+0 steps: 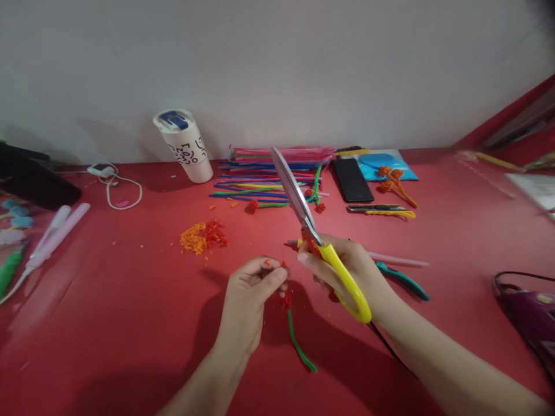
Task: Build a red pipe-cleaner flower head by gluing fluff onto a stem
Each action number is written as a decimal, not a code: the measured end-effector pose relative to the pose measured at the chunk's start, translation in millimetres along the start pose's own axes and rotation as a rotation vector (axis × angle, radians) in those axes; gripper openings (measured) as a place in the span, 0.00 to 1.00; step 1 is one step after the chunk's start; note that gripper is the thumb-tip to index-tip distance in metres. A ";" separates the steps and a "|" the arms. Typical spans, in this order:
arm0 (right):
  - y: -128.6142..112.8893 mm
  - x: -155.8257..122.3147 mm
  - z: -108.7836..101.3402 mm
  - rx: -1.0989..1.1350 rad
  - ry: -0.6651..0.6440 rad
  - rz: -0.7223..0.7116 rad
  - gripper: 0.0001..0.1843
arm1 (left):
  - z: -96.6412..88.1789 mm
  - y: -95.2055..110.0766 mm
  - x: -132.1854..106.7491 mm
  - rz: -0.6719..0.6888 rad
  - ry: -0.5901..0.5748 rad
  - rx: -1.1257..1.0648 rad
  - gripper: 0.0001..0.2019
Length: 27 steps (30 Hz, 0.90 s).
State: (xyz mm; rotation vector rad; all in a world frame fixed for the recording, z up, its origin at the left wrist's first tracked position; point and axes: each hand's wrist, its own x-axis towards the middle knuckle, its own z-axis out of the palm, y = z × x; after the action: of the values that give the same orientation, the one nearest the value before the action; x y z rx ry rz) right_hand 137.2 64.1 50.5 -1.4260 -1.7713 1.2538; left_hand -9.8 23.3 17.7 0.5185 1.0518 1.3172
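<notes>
My left hand point(254, 294) is closed in a pinch on a red pipe cleaner piece; a red tip shows between thumb and forefinger. Just below the fingers is a frayed red tuft with a green pipe cleaner stem point(296, 341) running down to the right; the fingers partly hide where these parts join. Scissors with yellow handles point(347, 283) are gripped in my right hand point(347, 263), their blades pointing up and away, close together. A small red scrap clings to my left forefinger. Orange and red fuzzy clippings point(202, 237) lie in a pile beyond my left hand.
Many coloured pipe cleaners point(260, 185) lie by the wall. Near them are a white tumbler point(186, 147), a phone point(353, 180), a box cutter point(381, 209) and orange pipe cleaner flowers point(394, 182). Teal-handled pliers point(403, 280) rest right; a pink hair straightener point(56, 237) lies left.
</notes>
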 end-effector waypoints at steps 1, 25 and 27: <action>2.3 -3.3 -1.8 -0.087 0.013 -0.018 0.18 | 0.2 0.9 0.1 0.008 0.028 -0.036 0.02; 52.4 -57.9 8.4 -1.004 0.210 -0.527 0.23 | -5.4 -3.4 0.6 0.218 0.129 -0.033 0.04; 51.2 -56.9 8.3 -1.016 0.211 -0.537 0.22 | -5.8 -3.7 0.8 0.221 0.126 -0.029 0.04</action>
State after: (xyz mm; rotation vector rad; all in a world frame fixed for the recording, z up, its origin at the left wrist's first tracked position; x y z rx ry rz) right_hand 169.8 8.0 9.0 -1.2897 -2.5175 -0.1373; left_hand -12.9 21.8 11.7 0.5471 1.1007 1.5746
